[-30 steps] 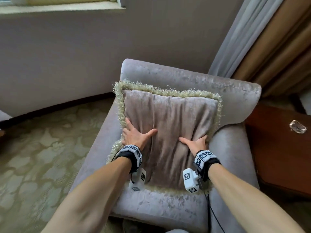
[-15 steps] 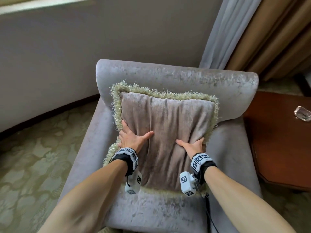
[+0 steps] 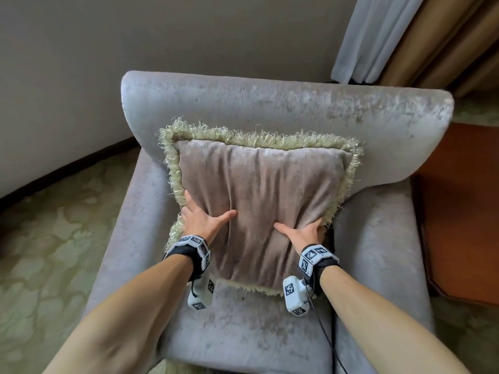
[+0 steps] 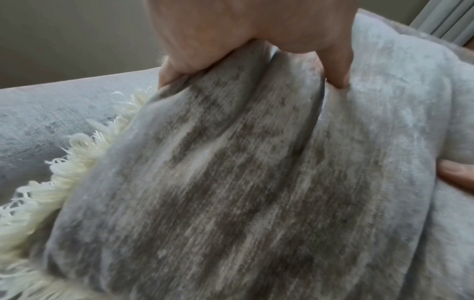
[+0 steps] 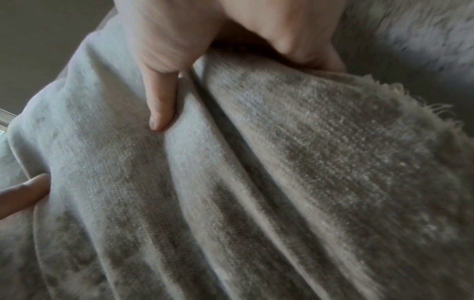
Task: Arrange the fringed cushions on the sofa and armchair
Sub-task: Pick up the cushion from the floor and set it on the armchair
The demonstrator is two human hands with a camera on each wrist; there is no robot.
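A taupe velvet fringed cushion point(image 3: 259, 195) stands upright on the grey velvet armchair point(image 3: 270, 109), leaning on its backrest. My left hand point(image 3: 208, 210) grips the cushion's lower left side, thumb on the face and fingers wrapped round the fringed edge. My right hand point(image 3: 301, 229) grips the lower right side the same way. In the left wrist view the left hand point(image 4: 256, 30) digs its thumb into the cushion point(image 4: 231, 182). The right wrist view shows the right hand point(image 5: 205, 30) folding the cushion point(image 5: 282, 182) fabric into creases.
A dark wooden side table point(image 3: 464, 211) stands tight against the armchair's right arm. Curtains point(image 3: 405, 36) hang behind at the right. A plain wall runs behind the chair, and patterned carpet point(image 3: 54, 238) lies to the left.
Both hands keep the same hold on the cushion's lower sides. The head view has shifted so the armchair now sits nearer the middle; the cushion rests more centred against the backrest.
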